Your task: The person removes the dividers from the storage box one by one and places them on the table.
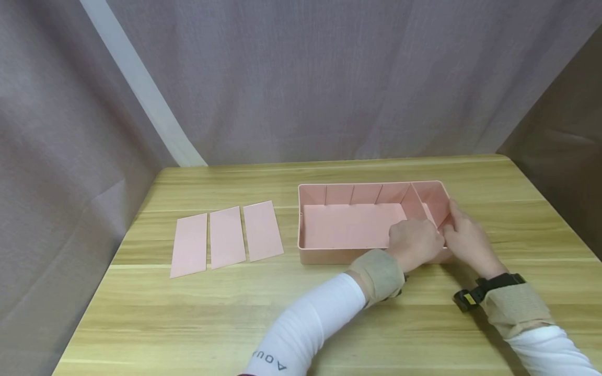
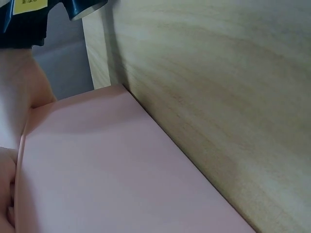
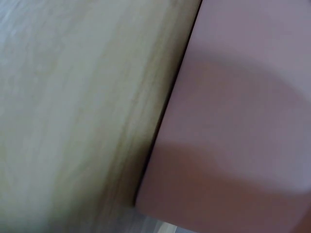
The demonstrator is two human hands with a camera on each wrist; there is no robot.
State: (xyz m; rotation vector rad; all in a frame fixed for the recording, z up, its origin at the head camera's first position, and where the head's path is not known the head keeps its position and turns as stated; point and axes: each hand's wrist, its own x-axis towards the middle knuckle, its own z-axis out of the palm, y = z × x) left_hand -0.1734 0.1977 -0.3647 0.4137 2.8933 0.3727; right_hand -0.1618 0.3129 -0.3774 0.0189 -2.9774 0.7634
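Observation:
A long pink plastic box stands on the table, its front wall also filling much of the left wrist view. Across its right part stands a pink divider, which sets off a narrow compartment. My left hand reaches over the front rim with fingers curled at the divider's near end; the fingertips are hidden. Around the box's right front corner my right hand grips the rim, some fingers reaching inside. The right wrist view shows only the box wall and table, no fingers.
Three flat pink panels lie side by side on the wooden table, left of the box. Vertical grooves line the box's back inner wall. A grey curtain hangs behind the table.

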